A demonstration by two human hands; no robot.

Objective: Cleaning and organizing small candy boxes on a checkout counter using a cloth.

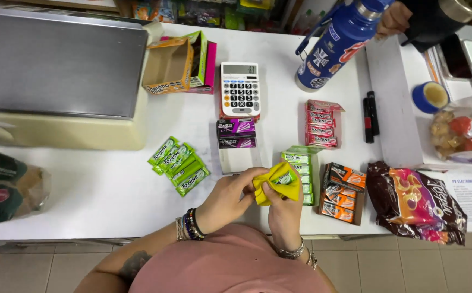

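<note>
Both my hands hold a small yellow carton (pixel 279 183) over the near edge of a white counter (pixel 116 190). My left hand (pixel 226 199) grips its left side, and my right hand (pixel 285 212) pinches it from below. A green gum pack shows inside the carton's open top. Just behind it stands a green box of gum packs (pixel 301 163). A loose pile of green gum packs (pixel 179 164) lies to the left of my hands.
Purple gum packs (pixel 236 133) sit on a white block below a calculator (pixel 240 89). Pink packs (pixel 321 125), an orange box (pixel 343 192), a brown snack bag (pixel 416 203), an open cardboard box (pixel 171 66) and a scale (pixel 57 70) surround them. Another person's hand (pixel 392 20) holds a blue bottle (pixel 335 43).
</note>
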